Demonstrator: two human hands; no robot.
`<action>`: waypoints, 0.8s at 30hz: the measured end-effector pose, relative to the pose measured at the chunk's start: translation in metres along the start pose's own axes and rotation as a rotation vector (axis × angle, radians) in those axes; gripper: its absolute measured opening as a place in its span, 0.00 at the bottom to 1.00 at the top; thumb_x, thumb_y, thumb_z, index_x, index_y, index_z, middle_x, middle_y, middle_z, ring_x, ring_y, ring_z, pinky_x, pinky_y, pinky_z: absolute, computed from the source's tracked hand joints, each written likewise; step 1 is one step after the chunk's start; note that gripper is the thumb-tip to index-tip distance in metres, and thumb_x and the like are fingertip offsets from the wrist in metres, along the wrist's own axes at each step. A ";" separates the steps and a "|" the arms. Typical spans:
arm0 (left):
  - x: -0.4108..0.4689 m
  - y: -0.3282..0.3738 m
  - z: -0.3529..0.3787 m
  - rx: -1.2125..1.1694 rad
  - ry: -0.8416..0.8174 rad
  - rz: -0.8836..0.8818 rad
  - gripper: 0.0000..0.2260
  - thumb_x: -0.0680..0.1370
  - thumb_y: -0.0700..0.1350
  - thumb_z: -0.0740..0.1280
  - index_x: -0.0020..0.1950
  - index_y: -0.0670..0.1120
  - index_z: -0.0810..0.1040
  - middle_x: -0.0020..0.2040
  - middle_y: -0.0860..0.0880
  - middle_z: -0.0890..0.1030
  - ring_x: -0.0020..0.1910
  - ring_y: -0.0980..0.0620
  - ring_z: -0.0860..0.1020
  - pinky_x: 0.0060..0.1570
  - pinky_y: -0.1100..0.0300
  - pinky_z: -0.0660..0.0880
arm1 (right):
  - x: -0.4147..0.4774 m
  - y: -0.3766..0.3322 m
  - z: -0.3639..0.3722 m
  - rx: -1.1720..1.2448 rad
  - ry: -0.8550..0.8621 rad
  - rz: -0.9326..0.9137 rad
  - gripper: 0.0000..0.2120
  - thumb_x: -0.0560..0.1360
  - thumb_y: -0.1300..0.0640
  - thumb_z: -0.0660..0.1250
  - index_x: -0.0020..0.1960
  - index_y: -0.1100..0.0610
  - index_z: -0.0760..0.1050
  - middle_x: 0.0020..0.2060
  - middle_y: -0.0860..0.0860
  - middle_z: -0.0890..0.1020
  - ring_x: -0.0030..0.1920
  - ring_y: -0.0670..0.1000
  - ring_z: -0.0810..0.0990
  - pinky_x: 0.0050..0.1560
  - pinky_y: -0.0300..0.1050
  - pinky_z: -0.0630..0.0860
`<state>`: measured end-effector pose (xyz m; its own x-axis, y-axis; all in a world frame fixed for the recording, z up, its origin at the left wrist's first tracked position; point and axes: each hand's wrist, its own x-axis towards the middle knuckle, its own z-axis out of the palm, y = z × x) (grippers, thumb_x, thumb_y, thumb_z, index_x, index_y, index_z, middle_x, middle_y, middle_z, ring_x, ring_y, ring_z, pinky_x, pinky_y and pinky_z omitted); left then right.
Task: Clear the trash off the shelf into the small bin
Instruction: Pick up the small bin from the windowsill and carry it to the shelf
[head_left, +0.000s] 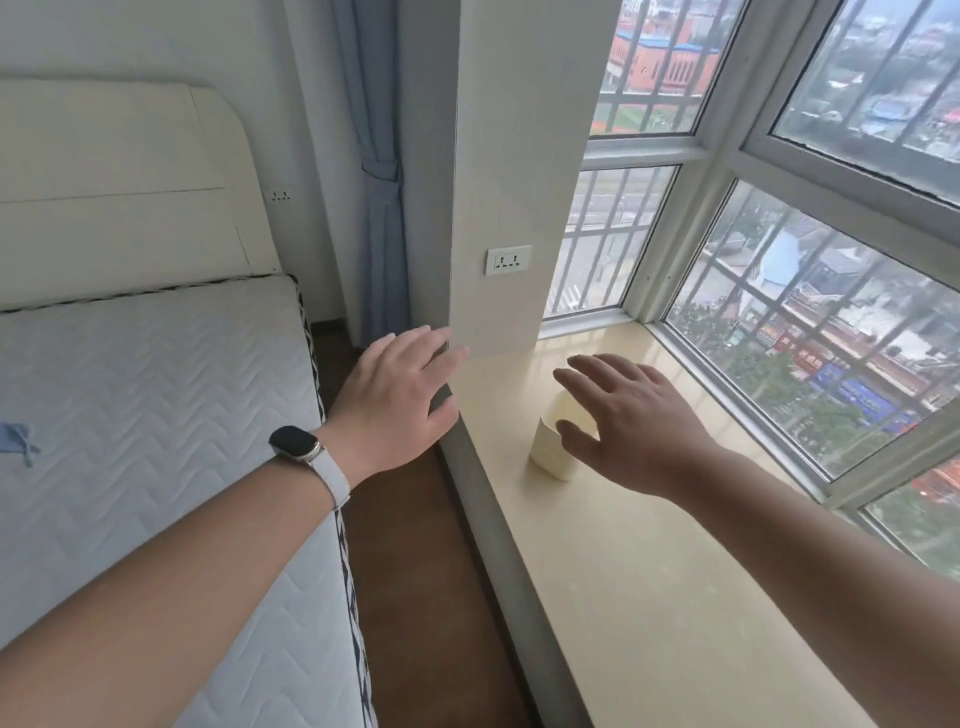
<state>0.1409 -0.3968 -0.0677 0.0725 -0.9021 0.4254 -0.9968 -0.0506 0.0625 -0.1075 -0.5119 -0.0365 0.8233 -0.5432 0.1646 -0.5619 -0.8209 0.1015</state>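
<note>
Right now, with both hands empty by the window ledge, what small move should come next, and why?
Probably lower the right hand and grip the small bin. That hand is spread open right over it, the left hand is empty too, and no trash shows on the visible ledge, so the bin likely has to travel.

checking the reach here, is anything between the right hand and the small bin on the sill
Nothing visible does. The right hand is spread open right over the small cream bin on the window sill, covering part of its rim.
</note>
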 end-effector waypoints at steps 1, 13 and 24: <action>0.003 -0.004 0.004 -0.006 -0.001 0.004 0.22 0.76 0.50 0.68 0.69 0.48 0.73 0.68 0.45 0.74 0.69 0.42 0.71 0.68 0.43 0.66 | 0.007 0.000 0.002 -0.003 -0.003 0.004 0.26 0.74 0.40 0.57 0.66 0.53 0.71 0.64 0.51 0.76 0.65 0.56 0.71 0.61 0.52 0.70; 0.082 -0.026 0.065 -0.050 -0.103 0.043 0.22 0.76 0.52 0.67 0.69 0.49 0.73 0.70 0.46 0.73 0.70 0.44 0.70 0.69 0.44 0.65 | 0.073 0.037 0.048 0.038 -0.056 0.086 0.26 0.74 0.40 0.57 0.66 0.53 0.72 0.64 0.51 0.77 0.65 0.56 0.72 0.60 0.52 0.71; 0.173 -0.022 0.151 -0.104 -0.290 0.066 0.22 0.79 0.53 0.62 0.72 0.50 0.69 0.73 0.47 0.69 0.72 0.46 0.66 0.71 0.48 0.60 | 0.134 0.119 0.126 0.179 -0.143 0.166 0.27 0.75 0.40 0.55 0.69 0.52 0.70 0.67 0.50 0.75 0.68 0.56 0.70 0.64 0.52 0.68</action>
<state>0.1699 -0.6164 -0.1316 -0.0201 -0.9874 0.1570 -0.9890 0.0427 0.1418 -0.0543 -0.7042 -0.1260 0.7312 -0.6817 0.0234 -0.6775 -0.7298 -0.0919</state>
